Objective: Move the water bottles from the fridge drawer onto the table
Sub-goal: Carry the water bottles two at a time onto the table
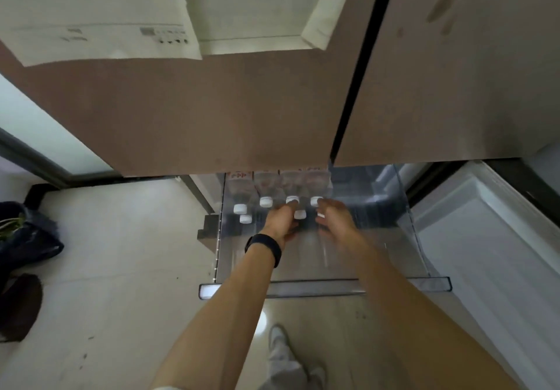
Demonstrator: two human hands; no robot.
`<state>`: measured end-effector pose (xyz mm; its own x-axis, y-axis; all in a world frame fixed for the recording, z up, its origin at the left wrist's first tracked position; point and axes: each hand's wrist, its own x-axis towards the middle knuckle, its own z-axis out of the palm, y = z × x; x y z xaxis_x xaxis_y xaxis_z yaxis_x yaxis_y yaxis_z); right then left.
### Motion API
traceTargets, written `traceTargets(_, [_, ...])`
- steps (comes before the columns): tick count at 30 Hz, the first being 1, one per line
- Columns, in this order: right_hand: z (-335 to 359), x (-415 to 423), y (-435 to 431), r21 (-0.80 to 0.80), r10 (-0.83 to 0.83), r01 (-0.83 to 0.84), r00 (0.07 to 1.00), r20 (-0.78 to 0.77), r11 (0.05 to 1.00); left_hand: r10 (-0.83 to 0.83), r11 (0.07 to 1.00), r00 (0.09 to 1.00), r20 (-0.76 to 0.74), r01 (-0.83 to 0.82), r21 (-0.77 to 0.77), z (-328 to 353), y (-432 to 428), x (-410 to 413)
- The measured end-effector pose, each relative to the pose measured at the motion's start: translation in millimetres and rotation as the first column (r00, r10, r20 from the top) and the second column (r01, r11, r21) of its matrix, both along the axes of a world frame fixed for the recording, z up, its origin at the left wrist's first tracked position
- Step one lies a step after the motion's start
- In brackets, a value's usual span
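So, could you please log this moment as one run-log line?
drawer open | bottles inside | left hand, right hand reaching caps | grasp unclear

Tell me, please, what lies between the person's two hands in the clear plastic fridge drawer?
In the head view, one white-capped clear water bottle stands between the left hand and the right hand.

This looks like a home kitchen. A tall fridge (pixel 212 111) with matte brownish doors fills the upper view, a paper label sheet (pixel 100 41) stuck to its front. Its clear plastic drawer (pixel 327 286) is pulled out low over pale floor tiles (pixel 121 268), with white-capped water bottles (pixel 266 189) lying inside. A dark bag (pixel 27 238) with something green sits on the floor at the left, beside a frosted glass door (pixel 39 135).
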<state>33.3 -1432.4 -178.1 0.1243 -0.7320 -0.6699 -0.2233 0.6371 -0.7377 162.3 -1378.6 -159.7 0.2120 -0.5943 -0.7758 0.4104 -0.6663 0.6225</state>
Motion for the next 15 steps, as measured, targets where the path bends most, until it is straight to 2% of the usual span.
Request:
traceTargets(4, [21.7,12.1,-8.7,0.178,-0.087,0.064,0.988,0.126,0.982,0.009,0.999,0.996,-0.087,-0.013,-0.052,-10.9,-18.0,2.8])
traceTargets(8, [15.4,10.3,-19.2,0.198,-0.063,0.029,0.984,0.168,0.980,0.033,0.994,0.996,-0.079,-0.041,-0.104,-18.8,-27.2,3.1])
traceTargets(12, [22.9,0.7,-13.1,0.089,0.028,-0.034,0.998,0.063,0.996,0.023,0.989,0.993,0.117,-0.006,-0.147,-10.9,-21.3,-4.9])
traceTargets(15, [33.8,-18.6,2.2,-0.080,0.082,-0.090,0.991,-0.105,0.993,0.001,0.995,0.944,0.329,0.031,-0.093,1.7,-6.3,-12.0])
